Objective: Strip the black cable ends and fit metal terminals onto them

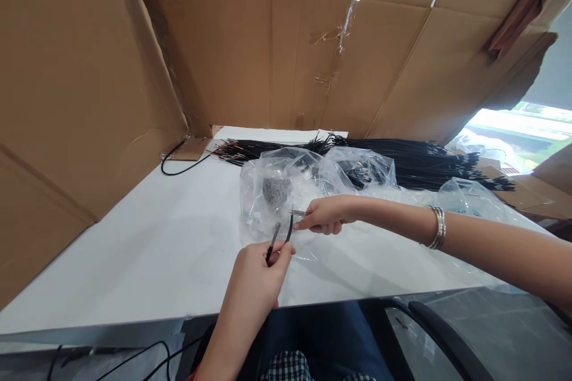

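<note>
My left hand (259, 277) pinches two short black wire ends (280, 235) that stick up between thumb and finger, just above the near edge of the white table (156, 250). My right hand (325, 214) holds a small silvery metal piece (297, 212) at the tip of one wire; a metal bangle sits on that wrist. Both hands hover in front of a clear plastic bag (286, 190) that holds a grey clump of small parts (276, 189).
A long bundle of black wires (402, 161) lies across the far side of the table. Cardboard walls (89, 71) enclose the left and back. A loose black cable (179, 166) curls at the far left. A chair armrest (447, 339) sits at the lower right.
</note>
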Available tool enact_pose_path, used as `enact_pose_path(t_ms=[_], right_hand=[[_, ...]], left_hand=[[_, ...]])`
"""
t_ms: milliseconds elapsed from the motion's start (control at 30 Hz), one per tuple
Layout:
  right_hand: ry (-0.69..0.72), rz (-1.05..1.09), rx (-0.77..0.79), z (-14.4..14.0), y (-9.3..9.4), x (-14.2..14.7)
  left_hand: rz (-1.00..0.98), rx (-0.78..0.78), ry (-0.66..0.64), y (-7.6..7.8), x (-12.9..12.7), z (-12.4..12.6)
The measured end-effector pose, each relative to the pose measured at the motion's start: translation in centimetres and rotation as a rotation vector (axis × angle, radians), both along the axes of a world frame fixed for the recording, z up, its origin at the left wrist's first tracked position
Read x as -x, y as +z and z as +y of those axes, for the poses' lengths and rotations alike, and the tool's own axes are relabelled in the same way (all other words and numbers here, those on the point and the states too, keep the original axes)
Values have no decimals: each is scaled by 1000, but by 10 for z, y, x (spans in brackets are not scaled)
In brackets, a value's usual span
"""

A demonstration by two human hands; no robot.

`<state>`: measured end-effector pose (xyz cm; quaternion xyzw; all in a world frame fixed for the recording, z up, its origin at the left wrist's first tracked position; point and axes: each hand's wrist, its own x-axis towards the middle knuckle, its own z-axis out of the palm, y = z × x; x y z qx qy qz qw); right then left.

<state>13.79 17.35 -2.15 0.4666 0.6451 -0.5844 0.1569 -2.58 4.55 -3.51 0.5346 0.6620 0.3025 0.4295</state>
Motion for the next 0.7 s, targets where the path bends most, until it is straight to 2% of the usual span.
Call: enact_pose_path(t_ms=[133,367,700], right_hand=[[12,33,45,2,0,-3],[-9,92,-3,2,3,-4],[52,64,3,4,10,-5]], left_hand=[[32,-10,15,-3,2,2],[41,0,7,-1,2,0],[147,-83,12,-4,1,-3]])
